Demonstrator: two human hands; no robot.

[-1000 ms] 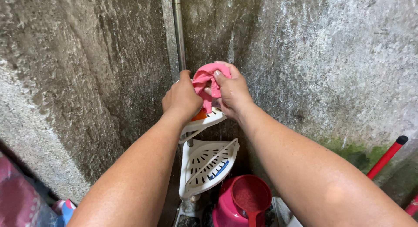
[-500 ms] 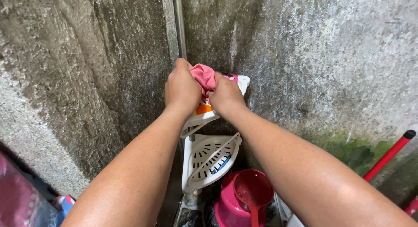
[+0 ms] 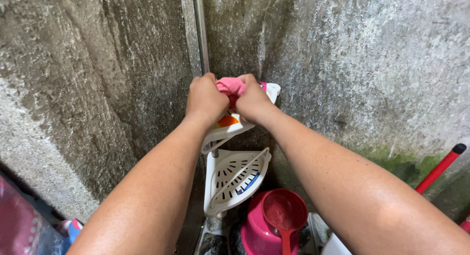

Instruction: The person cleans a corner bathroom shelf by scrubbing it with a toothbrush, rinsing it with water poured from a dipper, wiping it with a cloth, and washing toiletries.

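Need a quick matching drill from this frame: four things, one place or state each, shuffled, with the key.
Things:
1. pink cloth
2. lower corner shelf
3. red dipper
4. red-handled stick

Places or states:
A. leaning against the wall at far right
B. bunched between left hand and right hand
C. resting in the pink bucket
D. white, slotted, below the hands

Pairs: 1-B, 2-D, 3-C, 4-A

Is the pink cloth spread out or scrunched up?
Scrunched up: the pink cloth is bunched between the left hand and right hand.
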